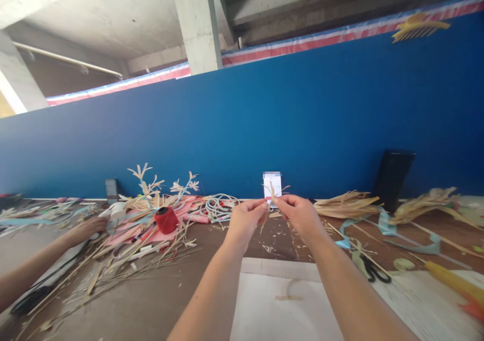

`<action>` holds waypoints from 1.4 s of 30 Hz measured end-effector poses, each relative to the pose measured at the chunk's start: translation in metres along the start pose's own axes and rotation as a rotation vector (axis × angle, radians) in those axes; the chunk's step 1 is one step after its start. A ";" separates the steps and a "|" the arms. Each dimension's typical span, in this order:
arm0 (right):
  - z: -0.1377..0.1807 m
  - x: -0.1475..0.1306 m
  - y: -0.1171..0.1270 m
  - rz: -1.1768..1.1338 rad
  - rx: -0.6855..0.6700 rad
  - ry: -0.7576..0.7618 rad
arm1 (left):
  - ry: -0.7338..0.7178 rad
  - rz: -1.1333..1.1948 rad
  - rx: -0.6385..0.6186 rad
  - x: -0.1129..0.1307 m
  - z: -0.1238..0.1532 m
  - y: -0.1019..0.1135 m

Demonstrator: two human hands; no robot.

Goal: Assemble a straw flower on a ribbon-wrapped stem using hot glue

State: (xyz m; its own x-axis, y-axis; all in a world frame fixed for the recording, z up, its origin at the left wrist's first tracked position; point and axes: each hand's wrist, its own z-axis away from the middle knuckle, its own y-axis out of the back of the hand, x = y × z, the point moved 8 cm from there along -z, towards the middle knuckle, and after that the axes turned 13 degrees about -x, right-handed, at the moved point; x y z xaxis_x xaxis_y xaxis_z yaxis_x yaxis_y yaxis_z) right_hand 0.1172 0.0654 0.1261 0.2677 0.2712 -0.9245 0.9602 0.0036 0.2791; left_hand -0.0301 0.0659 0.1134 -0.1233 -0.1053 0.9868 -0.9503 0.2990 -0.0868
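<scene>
Straw-strip flower (pixel 272 191) is held beyond the white sheet (pixel 264 308). Left of the sheet: red thread spool (pixel 167 222). Beyond the sheet: left hand (pixel 245 221), then right hand (pixel 302 216), fingertips pinching the flower's base. Right of the sheet: black-handled scissors (pixel 372 269). Apparent step: petal arrangement; next move calls for steady base grip.

Straw-coloured husk flower (pixel 273 193), dial centre; blue partition panel (pixel 242 119), twelve o'clock; red, white and blue striped sheeting (pixel 317 42), one; red thread spool (pixel 167 222), eight; pale-blue ribbon (pixel 386 225), four.

Held strips (pixel 271 187): straw-like, matt | partition (pixel 242 129): smooth, low sheen | pillar (pixel 198 25): concrete (rough-looking) | white sheet (pixel 276 316): papery, matt
</scene>
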 end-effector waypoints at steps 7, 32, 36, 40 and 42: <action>0.001 -0.002 -0.001 0.011 -0.002 0.012 | -0.011 -0.041 0.015 -0.008 0.001 -0.001; 0.000 0.000 -0.006 -0.026 -0.042 0.009 | 0.076 0.255 -0.044 -0.024 0.000 -0.004; 0.000 0.001 -0.007 -0.029 -0.045 -0.002 | 0.054 0.194 -0.010 -0.024 -0.001 -0.002; 0.000 0.003 -0.008 -0.019 -0.043 -0.021 | 0.013 0.093 0.039 -0.024 -0.001 0.002; -0.001 0.003 -0.009 -0.017 -0.040 -0.020 | -0.019 0.023 0.049 -0.022 -0.001 0.003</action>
State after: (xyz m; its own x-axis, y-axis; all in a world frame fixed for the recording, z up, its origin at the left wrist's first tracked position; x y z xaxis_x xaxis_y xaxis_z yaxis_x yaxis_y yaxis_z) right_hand 0.1097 0.0666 0.1212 0.2532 0.2513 -0.9342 0.9609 0.0462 0.2729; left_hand -0.0299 0.0702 0.0911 -0.1502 -0.1174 0.9817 -0.9598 0.2553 -0.1164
